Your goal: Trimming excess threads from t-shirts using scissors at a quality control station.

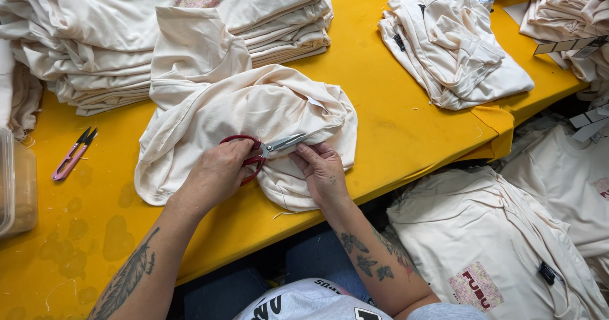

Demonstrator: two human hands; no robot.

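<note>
The left hand (pixel 216 171) has its fingers (pixel 238 150) curled through the red loops of a pair of scissors (pixel 269 149), closed firmly around the handle. The steel blades run out from those fingers toward the right hand (pixel 323 171), slightly parted, their tips resting against a fold of the cream garment (pixel 254 107). The right hand's fingers (pixel 311 155) are pressed together, pinching that fold just below the blades. The garment lies bunched on the yellow bench (pixel 380 136), directly under both sets of fingers. Well away from the left fingers, toward the bench's far left, lies a small pink thread snip (pixel 74 153). Beyond the fingers, at the bench's far edge, sits a stack of folded cream garments (pixel 127 34), and off past the right fingers lies another crumpled cream pile (pixel 453 47).
</note>
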